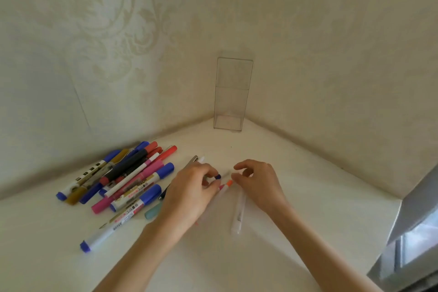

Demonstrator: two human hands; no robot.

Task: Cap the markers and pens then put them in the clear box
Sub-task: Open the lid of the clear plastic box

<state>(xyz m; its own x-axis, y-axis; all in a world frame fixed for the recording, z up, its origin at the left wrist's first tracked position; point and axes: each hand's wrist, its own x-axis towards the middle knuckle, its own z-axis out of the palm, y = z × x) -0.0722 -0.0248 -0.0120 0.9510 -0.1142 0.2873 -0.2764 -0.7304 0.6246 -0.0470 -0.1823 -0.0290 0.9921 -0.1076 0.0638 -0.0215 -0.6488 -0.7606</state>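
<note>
I am looking down at a white table [296, 208] set into a corner of pale patterned wall [94, 42]. The clear box [233, 95] stands upright at 12 o'clock, tucked into the corner, well apart from my hands, and I can see nothing inside it.

My left hand [194, 187] sits near the middle of the view, its fingers curled, pinching a small dark blue cap [217, 176] at the fingertips. Just past it, at 1 o'clock of that hand, my right hand [258, 182] hovers with thumb and forefinger bent toward each other. The picture is blurred there, and I cannot tell whether it holds anything.

Between the two hands lies an orange-tipped pen [228, 183], its tip uncapped and its body running back under my left hand. A white pen [238, 213] lies on the table at 6 o'clock of my right hand. A grey pen [193, 160] pokes out beyond my left knuckles at 11 o'clock.

At 9 o'clock, a pile of markers [123, 173] lies jumbled together: blue, red, pink, black and mustard. Nearer me, a long white marker [106, 232] with a blue cap lies on its own at 8 o'clock, and a teal cap [152, 212] sits beside my left wrist.
</note>
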